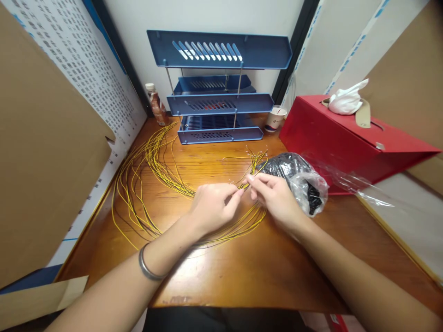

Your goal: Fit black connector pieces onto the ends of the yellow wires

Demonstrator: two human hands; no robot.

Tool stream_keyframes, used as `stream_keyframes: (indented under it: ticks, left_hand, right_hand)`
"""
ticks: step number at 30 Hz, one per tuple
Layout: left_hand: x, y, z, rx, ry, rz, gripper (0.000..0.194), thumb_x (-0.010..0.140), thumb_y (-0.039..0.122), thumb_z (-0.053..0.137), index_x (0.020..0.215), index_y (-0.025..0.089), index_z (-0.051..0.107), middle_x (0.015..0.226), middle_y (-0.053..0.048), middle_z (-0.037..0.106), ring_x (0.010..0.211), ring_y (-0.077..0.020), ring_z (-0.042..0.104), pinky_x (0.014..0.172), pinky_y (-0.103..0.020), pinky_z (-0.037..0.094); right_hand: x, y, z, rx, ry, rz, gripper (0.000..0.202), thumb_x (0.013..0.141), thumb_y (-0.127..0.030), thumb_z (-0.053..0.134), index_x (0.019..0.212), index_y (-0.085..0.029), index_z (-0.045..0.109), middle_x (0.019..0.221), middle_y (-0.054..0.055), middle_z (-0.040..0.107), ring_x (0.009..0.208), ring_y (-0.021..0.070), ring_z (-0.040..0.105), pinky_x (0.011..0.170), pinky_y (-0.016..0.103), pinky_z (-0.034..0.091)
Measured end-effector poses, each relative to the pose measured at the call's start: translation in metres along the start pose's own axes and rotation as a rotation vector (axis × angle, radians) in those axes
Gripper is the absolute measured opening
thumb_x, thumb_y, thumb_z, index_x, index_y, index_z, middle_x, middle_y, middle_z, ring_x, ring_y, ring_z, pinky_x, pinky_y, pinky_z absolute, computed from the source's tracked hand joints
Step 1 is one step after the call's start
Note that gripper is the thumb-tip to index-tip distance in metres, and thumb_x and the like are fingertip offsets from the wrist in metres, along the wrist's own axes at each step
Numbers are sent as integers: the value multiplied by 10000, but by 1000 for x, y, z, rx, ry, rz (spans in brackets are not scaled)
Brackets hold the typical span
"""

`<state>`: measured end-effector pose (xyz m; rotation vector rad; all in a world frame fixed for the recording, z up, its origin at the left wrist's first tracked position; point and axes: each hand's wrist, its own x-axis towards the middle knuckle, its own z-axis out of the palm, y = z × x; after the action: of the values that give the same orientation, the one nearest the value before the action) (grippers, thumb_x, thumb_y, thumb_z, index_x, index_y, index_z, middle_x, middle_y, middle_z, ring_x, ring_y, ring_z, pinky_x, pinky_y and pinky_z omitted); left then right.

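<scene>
Yellow and dark wires (173, 183) curve in a wide loop over the left and middle of the wooden table. My left hand (215, 205) is closed on the wire bundle near its right end, thumb and fingers pinched together. Close beside it, my right hand (273, 196) pinches the same bundle. Beyond my fingers the wire ends (256, 159) fan out, with small light tips. More wires pass beneath and in front of my hands. A clear plastic bag (308, 182) with black contents lies just right of the wire ends, behind my right hand.
At the back of the table (194, 286) stands a blue tiered tray (221, 103), with a bottle (158, 107) to its left and a paper cup (275, 118) to its right. A red box (332, 138) bearing white tissue (346, 100) is at the right. Cardboard (44, 138) borders the left.
</scene>
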<state>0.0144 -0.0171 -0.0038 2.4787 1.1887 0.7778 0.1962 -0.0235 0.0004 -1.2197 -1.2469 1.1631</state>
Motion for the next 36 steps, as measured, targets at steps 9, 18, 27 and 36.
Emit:
stream_keyframes:
  ticks: [9, 18, 27, 36]
  left_hand:
    - [0, -1, 3, 5, 55, 15, 415, 980, 341, 488, 621, 163, 598, 595, -1, 604, 546, -107, 496, 584, -253, 316]
    - [0, -2, 3, 18, 31, -30, 354, 974, 361, 491, 749, 183, 699, 596, -9, 656, 535, -126, 570, 573, -246, 328]
    - [0, -3, 3, -5, 27, -33, 319, 975, 356, 490, 822, 190, 716, 657, -17, 700, 552, -133, 597, 585, -246, 355]
    - [1, -5, 3, 27, 46, 10, 328, 988, 339, 492, 794, 184, 707, 646, -18, 699, 533, -126, 577, 569, -243, 340]
  right_hand:
    - [1, 0, -1, 118, 224, -20, 398, 817, -574, 686, 792, -178, 665, 552, -55, 488, 425, 67, 271, 430, 246, 171]
    - [-2, 1, 3, 57, 253, -65, 364, 837, -531, 681, 737, -183, 639, 544, -58, 466, 449, 80, 329, 464, 249, 245]
    - [-7, -2, 10, -24, 158, -87, 326, 832, -445, 702, 673, -172, 625, 567, -28, 538, 501, 88, 426, 503, 242, 312]
    - [-3, 6, 5, 4, 58, 6, 419, 804, -537, 724, 650, -165, 609, 580, -30, 523, 453, 65, 343, 438, 248, 202]
